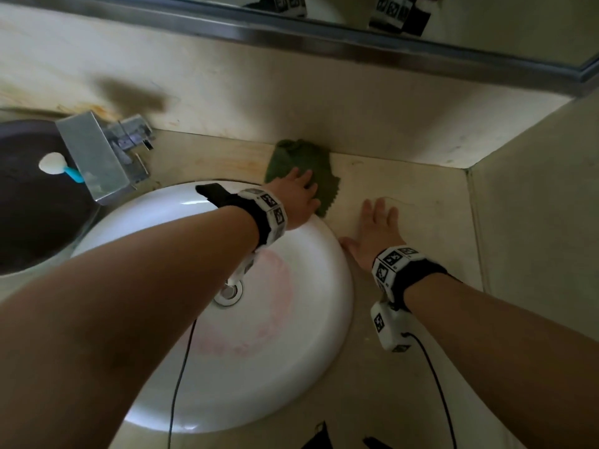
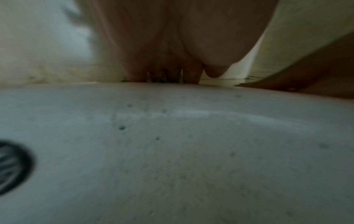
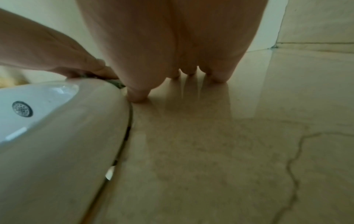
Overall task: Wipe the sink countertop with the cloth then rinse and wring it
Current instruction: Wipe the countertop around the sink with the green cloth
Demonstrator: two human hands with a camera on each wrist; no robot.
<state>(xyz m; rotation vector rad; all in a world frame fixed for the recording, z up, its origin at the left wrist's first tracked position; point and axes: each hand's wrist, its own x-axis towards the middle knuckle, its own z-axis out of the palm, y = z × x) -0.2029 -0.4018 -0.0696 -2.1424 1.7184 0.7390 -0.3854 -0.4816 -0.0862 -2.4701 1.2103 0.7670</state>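
A dark green cloth lies crumpled on the beige stone countertop, against the back wall behind the white round sink. My left hand reaches over the sink's far rim and presses flat on the cloth with straight fingers. In the left wrist view only thin green slivers of the cloth show past the fingertips. My right hand rests flat on the bare countertop right of the sink, fingers spread, thumb by the sink's edge. It holds nothing; the right wrist view shows its fingertips on the stone.
A square metal faucet stands at the sink's back left. A dark basin with a white and blue item sits at far left. A side wall closes the counter on the right, a mirror frame above. The drain sits mid-sink.
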